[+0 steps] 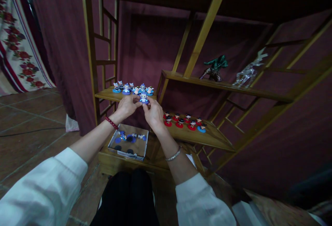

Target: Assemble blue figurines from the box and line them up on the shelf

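Note:
Between my two hands is a small white and purple figurine (143, 97) on a purple base, held upright in front of the left shelf's edge. My left hand (127, 108) pinches it from the left side, fingers closed. From the right, my right hand (154, 113) grips the same base with thumb and fingers. Just behind it, several similar figurines (126, 88) on blue and purple bases stand on the left shelf (106, 94). Below my hands, an open box (142, 150) holds more purple and white figurines, loose purple bases and dark discs.
On the lower right shelf (215, 137) stand several red-based figurines (179, 123) and one blue-based figurine (201, 128). Higher up are a green-caped figure (215, 67) and a clear deer ornament (250, 69). Wooden uprights (89, 46) and lattice frame the shelves; a dark curtain (59, 46) hangs left.

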A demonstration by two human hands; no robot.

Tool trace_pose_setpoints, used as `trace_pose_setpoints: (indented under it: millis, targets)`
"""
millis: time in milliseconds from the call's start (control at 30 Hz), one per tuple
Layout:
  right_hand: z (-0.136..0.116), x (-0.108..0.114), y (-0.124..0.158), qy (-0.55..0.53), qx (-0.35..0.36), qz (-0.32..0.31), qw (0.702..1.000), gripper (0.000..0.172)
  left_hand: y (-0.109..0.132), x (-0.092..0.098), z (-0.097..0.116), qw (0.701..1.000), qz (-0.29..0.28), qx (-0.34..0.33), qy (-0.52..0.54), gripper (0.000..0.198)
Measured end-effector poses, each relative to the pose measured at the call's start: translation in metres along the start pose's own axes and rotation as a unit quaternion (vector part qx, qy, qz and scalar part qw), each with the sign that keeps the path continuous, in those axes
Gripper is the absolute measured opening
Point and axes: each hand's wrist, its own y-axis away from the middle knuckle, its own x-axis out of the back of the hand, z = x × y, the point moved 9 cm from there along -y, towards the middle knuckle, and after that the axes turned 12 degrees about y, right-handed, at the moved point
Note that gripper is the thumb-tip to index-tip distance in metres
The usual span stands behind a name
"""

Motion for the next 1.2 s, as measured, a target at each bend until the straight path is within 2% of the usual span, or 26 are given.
trace_pose_setpoints:
  millis: [167,333,700,900,1200]
  targets:
    - [-0.002,-0.001,0.0,0.037,0.005,0.019,0.999,0.032,-0.003,0.001,0.005,0.998,-0.006,-0.014,-0.054,0.023]
    - [-0.002,-0.002,-0.001,0.012,0.012,0.034,0.999,0.033,-0.004,0.0,0.009,0.997,-0.004,-0.017,-0.07,0.021]
    - [-0.006,-0.005,0.004,0.073,-0.001,-0.004,0.997,0.036,-0.006,-0.002,0.008,0.988,-0.011,-0.022,-0.15,0.032]
    - [-0.008,-0.007,0.006,0.132,-0.001,-0.029,0.991,0.039,-0.006,-0.006,0.011,0.982,-0.026,-0.02,-0.186,0.03]
    - [-0.01,-0.01,0.014,0.145,0.01,-0.023,0.989,0.043,-0.009,-0.009,0.01,0.977,-0.023,-0.015,-0.213,0.032]
